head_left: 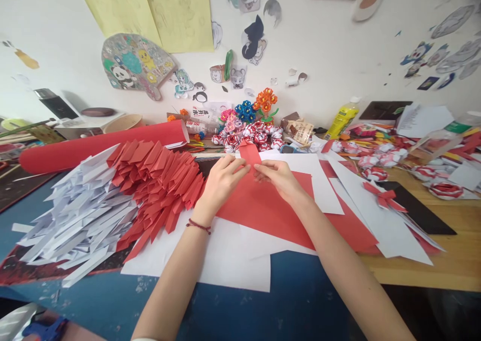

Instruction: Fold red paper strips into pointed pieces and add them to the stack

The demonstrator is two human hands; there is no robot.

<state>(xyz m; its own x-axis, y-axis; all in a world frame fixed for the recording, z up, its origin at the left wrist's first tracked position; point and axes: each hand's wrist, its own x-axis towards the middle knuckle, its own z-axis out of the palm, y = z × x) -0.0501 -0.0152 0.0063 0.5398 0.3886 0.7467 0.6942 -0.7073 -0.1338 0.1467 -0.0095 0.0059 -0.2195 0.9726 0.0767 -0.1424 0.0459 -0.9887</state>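
Note:
A folded red paper strip (251, 154) points away from me, its near end between my hands. My left hand (226, 176) has its fingertips closed at the strip's left edge. On the right edge, my right hand (277, 177) pinches with thumb and forefinger; its other fingers are curled and partly hidden. Beneath both hands lies a sheet of red paper (263, 205), on top of white paper sheets (240, 261). Left of my left hand is a heap of folded red paper strips (158, 180), beside a heap of folded white paper strips (86, 215).
A red paper roll (101, 143) lies behind the heaps. Paper flowers (248, 115) and red-and-white paper balls (259, 135) stand at the wall. A yellow bottle (342, 118) is back right. More sheets (379, 205) and a black flat piece (421, 210) lie right.

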